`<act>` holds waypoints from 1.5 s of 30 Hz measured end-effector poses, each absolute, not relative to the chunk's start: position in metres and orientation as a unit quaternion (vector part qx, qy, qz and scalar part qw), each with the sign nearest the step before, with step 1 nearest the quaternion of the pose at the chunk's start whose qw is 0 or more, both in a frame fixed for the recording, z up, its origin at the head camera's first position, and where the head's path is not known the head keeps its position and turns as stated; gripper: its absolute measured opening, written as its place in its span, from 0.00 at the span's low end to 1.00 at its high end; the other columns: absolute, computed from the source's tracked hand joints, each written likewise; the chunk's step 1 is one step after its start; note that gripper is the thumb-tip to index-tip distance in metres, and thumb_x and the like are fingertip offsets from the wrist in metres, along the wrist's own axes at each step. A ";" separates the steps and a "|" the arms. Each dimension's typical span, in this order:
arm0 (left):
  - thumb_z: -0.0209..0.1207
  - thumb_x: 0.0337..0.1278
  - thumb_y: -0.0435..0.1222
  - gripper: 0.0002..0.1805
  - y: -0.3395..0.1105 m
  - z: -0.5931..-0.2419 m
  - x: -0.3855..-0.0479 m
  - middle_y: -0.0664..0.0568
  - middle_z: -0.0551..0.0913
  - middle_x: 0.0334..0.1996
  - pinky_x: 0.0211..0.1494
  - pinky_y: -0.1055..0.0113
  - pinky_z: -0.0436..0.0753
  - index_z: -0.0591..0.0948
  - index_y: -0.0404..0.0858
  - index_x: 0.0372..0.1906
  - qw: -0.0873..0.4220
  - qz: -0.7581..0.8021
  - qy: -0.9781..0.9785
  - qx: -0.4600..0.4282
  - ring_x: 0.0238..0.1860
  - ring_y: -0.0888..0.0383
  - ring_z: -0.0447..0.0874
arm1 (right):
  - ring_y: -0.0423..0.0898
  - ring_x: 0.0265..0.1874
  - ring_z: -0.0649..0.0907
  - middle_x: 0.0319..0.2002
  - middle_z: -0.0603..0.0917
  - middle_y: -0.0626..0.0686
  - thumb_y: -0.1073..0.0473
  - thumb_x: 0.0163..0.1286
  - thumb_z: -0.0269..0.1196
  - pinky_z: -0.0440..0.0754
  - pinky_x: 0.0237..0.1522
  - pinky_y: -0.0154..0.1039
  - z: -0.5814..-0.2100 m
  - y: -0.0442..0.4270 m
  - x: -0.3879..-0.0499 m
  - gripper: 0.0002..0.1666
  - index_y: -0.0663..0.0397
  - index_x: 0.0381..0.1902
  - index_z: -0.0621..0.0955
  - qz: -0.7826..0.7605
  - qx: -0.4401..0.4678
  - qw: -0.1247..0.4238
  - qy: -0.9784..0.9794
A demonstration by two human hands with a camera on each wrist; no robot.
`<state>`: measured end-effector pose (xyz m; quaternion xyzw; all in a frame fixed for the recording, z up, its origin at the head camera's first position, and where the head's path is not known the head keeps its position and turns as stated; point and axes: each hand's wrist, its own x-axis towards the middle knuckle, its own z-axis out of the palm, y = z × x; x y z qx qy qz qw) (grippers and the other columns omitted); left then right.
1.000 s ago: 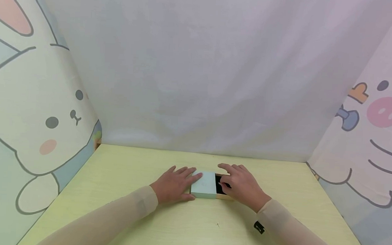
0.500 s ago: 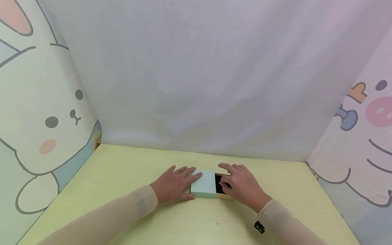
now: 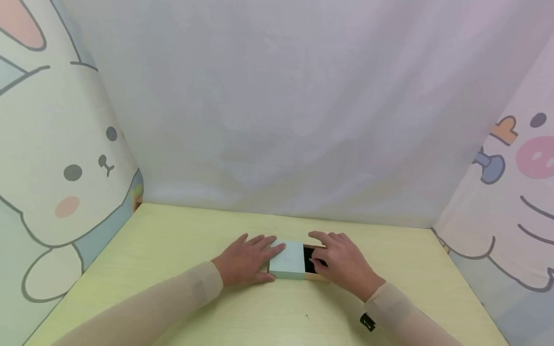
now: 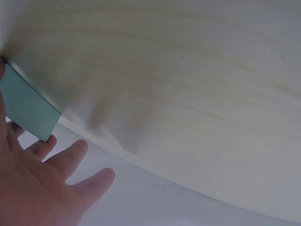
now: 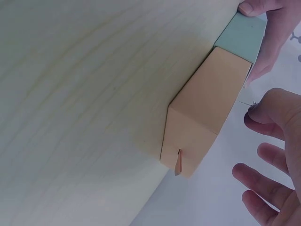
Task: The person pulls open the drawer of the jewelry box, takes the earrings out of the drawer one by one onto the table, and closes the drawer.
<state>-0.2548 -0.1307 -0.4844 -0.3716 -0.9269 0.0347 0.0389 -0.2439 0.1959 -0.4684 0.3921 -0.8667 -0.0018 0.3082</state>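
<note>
A small slide-out box lies on the table, its pale green sleeve point(image 3: 287, 260) at left and its peach drawer point(image 5: 207, 94) partly pulled out to the right. Black lining point(image 3: 308, 259) shows inside the drawer. My left hand point(image 3: 244, 261) holds the sleeve's left end, thumb at the near side, one finger on top. Over the drawer is my right hand point(image 3: 342, 262), with thumb and index finger pinching a tiny thin pin with a star-like end point(image 5: 252, 104), perhaps an earring. Its other fingers are spread apart.
Another tiny thin item point(image 3: 306, 316) lies on the table point(image 3: 253, 320) in front of the box. A peach ribbon tab point(image 5: 178, 165) sticks out of the drawer's end. Behind the table hangs a pale curtain point(image 3: 279, 117).
</note>
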 end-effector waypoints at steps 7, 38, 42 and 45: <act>0.62 0.84 0.71 0.48 -0.131 -0.487 -0.257 0.50 0.75 0.92 0.84 0.31 0.85 0.65 0.57 0.96 0.043 0.040 -0.926 -0.372 0.87 0.46 0.82 | 0.48 0.43 0.93 0.65 0.95 0.53 0.59 0.61 0.90 0.94 0.52 0.47 -0.466 0.196 -0.241 0.12 0.39 0.31 0.94 0.007 0.396 0.309 -0.865; 0.62 0.84 0.70 0.48 -0.132 -0.482 -0.253 0.49 0.75 0.91 0.84 0.32 0.85 0.66 0.56 0.96 0.040 0.032 -0.925 -0.377 0.86 0.46 0.82 | 0.50 0.48 0.95 0.65 0.95 0.53 0.58 0.63 0.90 0.94 0.52 0.48 -0.467 0.195 -0.228 0.15 0.38 0.28 0.91 0.013 0.400 0.299 -0.866; 0.63 0.84 0.69 0.47 -0.132 -0.480 -0.252 0.49 0.75 0.91 0.83 0.31 0.85 0.67 0.55 0.96 0.037 0.028 -0.925 -0.376 0.86 0.45 0.82 | 0.50 0.47 0.95 0.66 0.95 0.53 0.59 0.63 0.89 0.94 0.52 0.49 -0.467 0.193 -0.226 0.16 0.39 0.27 0.90 0.017 0.400 0.293 -0.868; 0.63 0.84 0.69 0.47 -0.132 -0.479 -0.252 0.50 0.75 0.91 0.84 0.32 0.85 0.67 0.55 0.96 0.039 0.029 -0.926 -0.375 0.86 0.46 0.82 | 0.50 0.48 0.95 0.66 0.95 0.53 0.59 0.63 0.88 0.94 0.53 0.49 -0.467 0.192 -0.226 0.16 0.39 0.26 0.90 0.018 0.397 0.291 -0.870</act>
